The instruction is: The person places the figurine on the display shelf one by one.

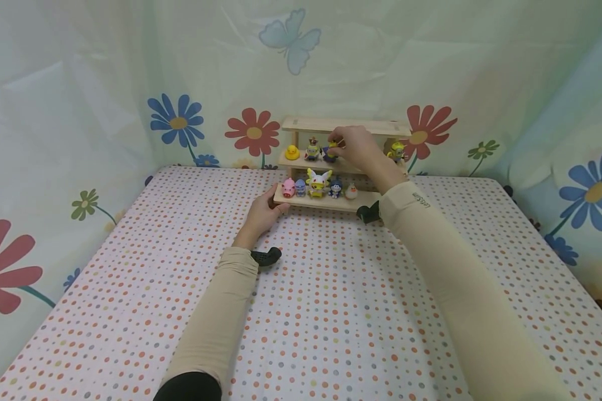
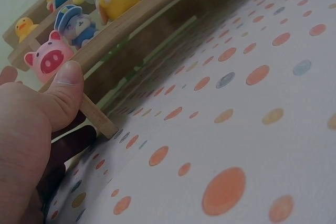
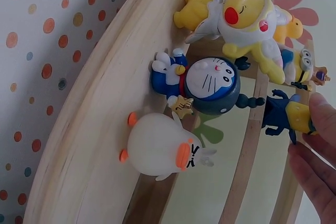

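Note:
My left hand (image 1: 262, 214) grips the left end of the lowest tier of a wooden display shelf (image 1: 326, 203), its thumb on the board beside a pink pig figure (image 2: 51, 57). On the middle tier, my right hand (image 1: 359, 146) pinches a yellow minion figure in dark blue clothes (image 3: 287, 115) by its head. Left of it stand a crowned minion figure (image 1: 312, 150) and a yellow duck (image 1: 292, 152). The front row also has a figure in a blue cap (image 2: 74, 24), a Pikachu in a white hood (image 3: 244, 22), a Doraemon figure (image 3: 210, 80) and a white duck (image 3: 160, 144).
Another minion figure (image 1: 396, 151) stands at the right end of the middle tier. The shelf stands at the back of a table (image 1: 321, 306) with a dotted cloth, in front of a flowered curtain (image 1: 215, 55).

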Tool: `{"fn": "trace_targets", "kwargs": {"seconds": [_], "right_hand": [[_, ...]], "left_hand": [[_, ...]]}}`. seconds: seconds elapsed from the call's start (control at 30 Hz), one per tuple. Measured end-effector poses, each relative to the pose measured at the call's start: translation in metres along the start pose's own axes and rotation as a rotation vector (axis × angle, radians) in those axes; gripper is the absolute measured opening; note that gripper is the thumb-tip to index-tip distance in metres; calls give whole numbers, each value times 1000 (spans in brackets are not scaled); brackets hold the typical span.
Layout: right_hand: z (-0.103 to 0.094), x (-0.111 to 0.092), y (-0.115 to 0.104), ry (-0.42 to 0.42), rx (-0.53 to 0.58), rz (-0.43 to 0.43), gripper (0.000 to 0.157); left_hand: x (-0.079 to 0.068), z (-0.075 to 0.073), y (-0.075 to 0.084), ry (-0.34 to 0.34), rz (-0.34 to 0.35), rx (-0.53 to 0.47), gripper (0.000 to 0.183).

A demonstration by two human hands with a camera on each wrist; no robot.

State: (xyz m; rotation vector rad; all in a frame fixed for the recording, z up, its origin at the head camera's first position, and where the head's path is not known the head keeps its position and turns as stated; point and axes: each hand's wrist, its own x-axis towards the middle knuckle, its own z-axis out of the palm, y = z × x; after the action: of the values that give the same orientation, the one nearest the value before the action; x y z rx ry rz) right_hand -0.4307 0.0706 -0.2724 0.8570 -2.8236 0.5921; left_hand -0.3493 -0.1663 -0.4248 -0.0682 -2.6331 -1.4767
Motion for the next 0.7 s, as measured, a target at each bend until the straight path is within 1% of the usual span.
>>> {"fn": "trace_targets", "kwargs": {"seconds": [0.17,0.4,0.57,0.7], "right_hand": [[1,2,0,-12,-4,-16,35],[-3,2,3,-27,-5,12,39],[-8,-4,7,30,-17,17,40],[-12,-14,8,73,-44,17,40]], "left_hand": [[-1,-2,-2,-3,-20,1,77],[-1,0,-4,3,-34,-2,77],[2,3,-5,2,-30,12,77],[4,6,-7,10,-32,0,75]]}}
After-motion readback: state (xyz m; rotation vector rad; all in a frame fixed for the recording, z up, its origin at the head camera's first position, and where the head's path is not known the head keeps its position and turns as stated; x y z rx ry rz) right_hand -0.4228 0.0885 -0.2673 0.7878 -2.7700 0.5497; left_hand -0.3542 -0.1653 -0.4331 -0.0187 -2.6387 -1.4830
